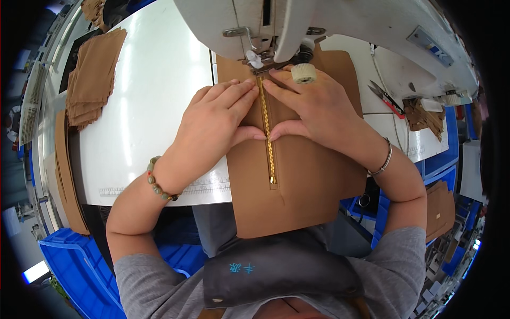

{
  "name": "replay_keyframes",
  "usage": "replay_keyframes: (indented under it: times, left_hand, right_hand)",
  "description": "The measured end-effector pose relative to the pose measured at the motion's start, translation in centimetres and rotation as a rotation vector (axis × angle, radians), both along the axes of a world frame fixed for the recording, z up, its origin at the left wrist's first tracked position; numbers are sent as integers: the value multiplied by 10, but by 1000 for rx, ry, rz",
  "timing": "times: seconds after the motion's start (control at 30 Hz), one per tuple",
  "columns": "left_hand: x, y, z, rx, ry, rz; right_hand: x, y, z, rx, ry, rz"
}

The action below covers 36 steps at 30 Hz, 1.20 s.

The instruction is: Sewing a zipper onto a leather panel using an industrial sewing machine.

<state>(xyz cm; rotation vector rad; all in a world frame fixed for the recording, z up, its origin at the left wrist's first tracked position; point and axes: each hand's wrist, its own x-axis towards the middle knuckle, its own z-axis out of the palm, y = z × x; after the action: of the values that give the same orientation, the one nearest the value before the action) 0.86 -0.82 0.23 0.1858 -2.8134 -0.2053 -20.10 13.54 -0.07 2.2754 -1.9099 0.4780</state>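
Note:
A brown panel (303, 196), like leather or stiff fabric, lies under the head of a white sewing machine (340, 26), its near end hanging past the table edge. A gold metal zipper (267, 122) runs lengthwise in a slot in the panel, with its far end near the presser foot (259, 68). My left hand (210, 119) presses flat on the panel left of the zipper, fingers stretched toward the foot. On the other side my right hand (321, 109) also lies stretched out, its fingertips partly hidden by the machine. Both thumbs touch down beside the zipper.
Brown pieces are stacked (95, 74) on the white table (154, 106) at the left. Thread snips (388, 100) with red handles and brown scraps (425, 119) lie at the right. Blue bins (79, 266) stand below on both sides. A ruler strip (122, 191) follows the front edge.

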Motion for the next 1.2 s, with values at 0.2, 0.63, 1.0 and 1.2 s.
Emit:
replay_keyframes:
  times: [0.2, 0.63, 1.0, 1.2]
  left_hand:
    - [0, 1, 1, 3, -9, 19]
    - [-2, 2, -1, -57, 11, 47]
    - [-1, 1, -11, -36, 87, 53]
    - [48, 16, 8, -30, 232, 215]
  right_hand:
    - [1, -4, -2, -83, -20, 18]
    - [7, 6, 2, -97, 10, 25]
    - [122, 118, -4, -15, 149, -50]
    - [89, 128, 9, 375, -783, 68]
